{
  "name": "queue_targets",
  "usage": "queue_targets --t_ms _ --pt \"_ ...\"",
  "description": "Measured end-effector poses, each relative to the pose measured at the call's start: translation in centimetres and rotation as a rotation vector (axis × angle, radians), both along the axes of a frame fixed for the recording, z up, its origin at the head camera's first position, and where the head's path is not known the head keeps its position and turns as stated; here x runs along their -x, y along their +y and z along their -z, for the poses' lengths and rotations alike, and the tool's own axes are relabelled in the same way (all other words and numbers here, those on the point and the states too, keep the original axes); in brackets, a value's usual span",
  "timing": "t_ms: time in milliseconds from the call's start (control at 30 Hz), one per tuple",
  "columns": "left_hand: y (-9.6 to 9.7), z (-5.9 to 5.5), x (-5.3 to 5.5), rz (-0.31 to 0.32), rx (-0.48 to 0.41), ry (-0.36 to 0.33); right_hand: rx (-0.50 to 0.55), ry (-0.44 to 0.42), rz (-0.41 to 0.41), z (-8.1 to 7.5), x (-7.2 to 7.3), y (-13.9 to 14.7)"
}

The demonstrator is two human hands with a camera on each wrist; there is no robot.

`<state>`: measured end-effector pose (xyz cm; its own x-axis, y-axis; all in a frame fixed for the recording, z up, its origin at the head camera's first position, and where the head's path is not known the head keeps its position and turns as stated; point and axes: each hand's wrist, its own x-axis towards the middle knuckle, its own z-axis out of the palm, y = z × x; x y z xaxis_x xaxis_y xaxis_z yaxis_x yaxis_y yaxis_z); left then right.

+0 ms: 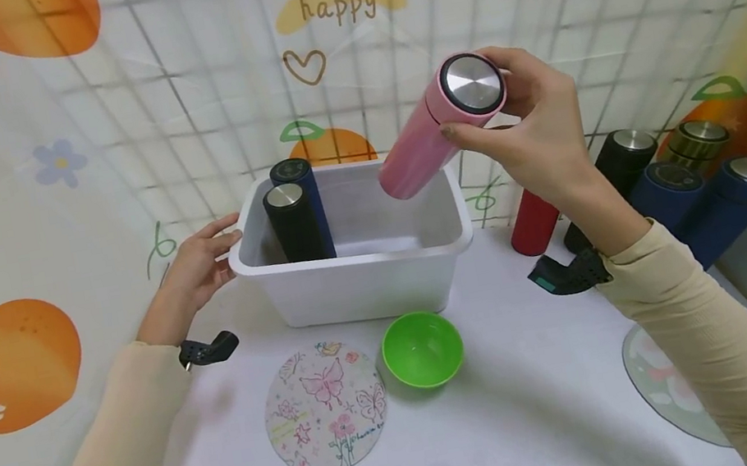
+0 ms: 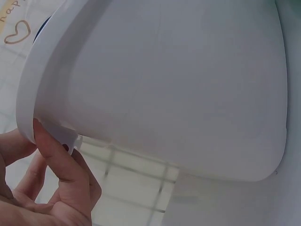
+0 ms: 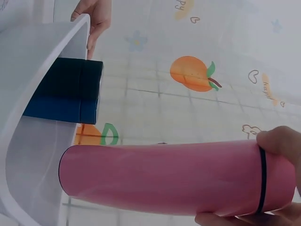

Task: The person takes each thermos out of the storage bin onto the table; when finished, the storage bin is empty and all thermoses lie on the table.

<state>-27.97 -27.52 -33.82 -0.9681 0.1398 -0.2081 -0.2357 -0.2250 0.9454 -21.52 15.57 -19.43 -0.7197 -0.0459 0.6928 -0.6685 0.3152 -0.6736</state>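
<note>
My right hand [image 1: 542, 124] grips a pink vacuum flask [image 1: 414, 144] near its steel-topped lid. Tilted, the flask hangs over the right part of a white plastic bin [image 1: 360, 285], its base lower left. In the right wrist view its pink body [image 3: 160, 179] lies across the frame, base toward the bin. At the bin's left end my left hand [image 1: 195, 264] pinches the rim, thumb and forefinger on either side of the lip [image 2: 28, 103] in the left wrist view. Inside the bin, at its left, stand a black flask [image 1: 293, 226] and a dark blue flask [image 1: 308, 182] behind it.
At right, partly behind my right forearm, are a red flask [image 1: 533, 226], a black one [image 1: 629, 148] and blue ones [image 1: 736, 202]. A green bowl [image 1: 423, 351] and a round butterfly mat [image 1: 325, 408] lie before the bin. A patterned curtain over a wire grid [image 1: 224, 68] rises behind.
</note>
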Motion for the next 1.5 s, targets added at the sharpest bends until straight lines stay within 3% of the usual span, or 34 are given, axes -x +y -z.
queue_targets --t_ms 367,667,833,1200,1500 --pt "0.2 -0.2 0.0 -0.004 0.011 0.006 -0.019 0.021 0.077 -0.7 -1.9 2.8" --pt "0.4 -0.2 0.1 -0.008 0.03 0.009 -0.029 -0.023 0.166 -0.8 -3.3 5.0" --pt "0.3 -0.2 0.0 -0.002 -0.005 0.002 -0.055 -0.034 0.21 -0.8 -4.0 6.0" --pt "0.1 -0.2 -0.2 -0.002 -0.006 0.007 -0.072 -0.062 0.278 -0.8 -4.9 7.7" --pt "0.1 -0.1 -0.2 0.01 -0.015 0.012 -0.064 -0.096 0.284 -0.3 -5.0 8.7"
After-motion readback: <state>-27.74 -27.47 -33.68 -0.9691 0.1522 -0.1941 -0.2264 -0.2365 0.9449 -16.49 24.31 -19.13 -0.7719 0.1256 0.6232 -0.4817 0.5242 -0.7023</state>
